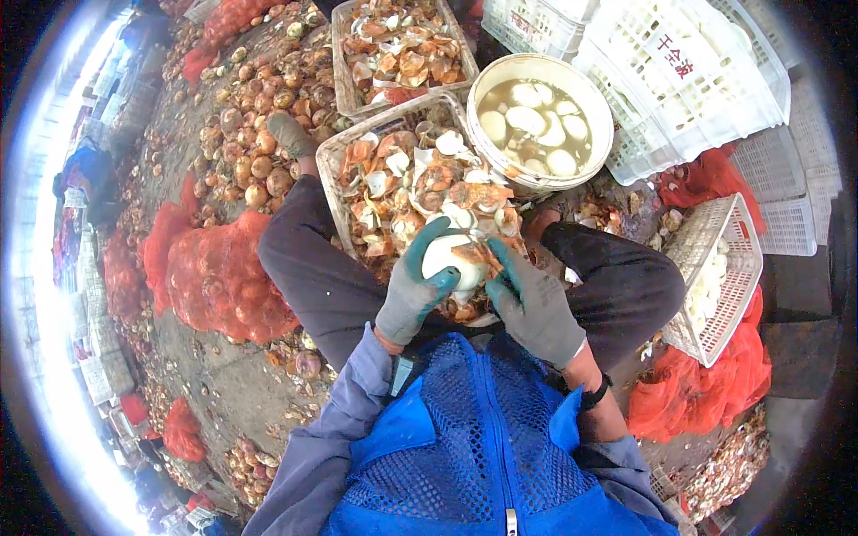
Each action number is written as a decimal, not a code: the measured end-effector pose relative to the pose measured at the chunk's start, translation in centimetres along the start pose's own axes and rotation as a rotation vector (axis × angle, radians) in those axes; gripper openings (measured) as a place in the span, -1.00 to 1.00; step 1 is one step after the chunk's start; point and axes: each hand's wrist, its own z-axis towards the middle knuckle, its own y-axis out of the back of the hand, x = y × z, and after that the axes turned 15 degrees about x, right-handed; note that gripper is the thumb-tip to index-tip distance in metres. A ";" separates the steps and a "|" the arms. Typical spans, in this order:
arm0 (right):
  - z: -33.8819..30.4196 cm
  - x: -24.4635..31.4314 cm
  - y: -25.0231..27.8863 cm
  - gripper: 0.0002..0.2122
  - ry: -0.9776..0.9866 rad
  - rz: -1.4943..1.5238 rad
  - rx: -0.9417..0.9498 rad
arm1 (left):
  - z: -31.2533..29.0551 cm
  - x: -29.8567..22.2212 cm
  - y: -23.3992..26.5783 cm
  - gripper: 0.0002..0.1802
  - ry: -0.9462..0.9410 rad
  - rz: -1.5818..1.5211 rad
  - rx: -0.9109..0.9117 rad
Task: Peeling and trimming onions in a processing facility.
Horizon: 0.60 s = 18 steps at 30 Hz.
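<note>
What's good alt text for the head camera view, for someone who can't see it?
Seen from above, a gloved left hand holds a partly peeled onion while the gloved right hand touches its brown skin, over a crate heaped with onion skins. Beyond it stands a bucket of peeled onions; red mesh sacks lie to the left.

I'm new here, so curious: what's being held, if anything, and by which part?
A partly peeled onion: left hand gripping its left side, right hand at the brown skin on its right, grip unclear.
</note>
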 end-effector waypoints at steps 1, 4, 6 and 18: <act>0.1 0.5 -0.2 -0.38 0.077 -0.067 -0.047 | 0.0 0.3 0.1 0.10 0.010 0.018 -0.006; -0.5 1.3 -0.3 -0.36 0.126 -0.187 -0.074 | 0.0 0.9 0.8 0.08 0.013 0.135 0.002; -0.6 1.4 -0.4 -0.36 0.093 -0.242 -0.056 | 0.1 1.3 1.1 0.07 0.013 0.171 0.003; -0.2 0.8 -1.8 -0.38 -0.005 -0.268 -0.029 | 0.7 1.5 0.1 -0.11 0.033 0.521 -0.070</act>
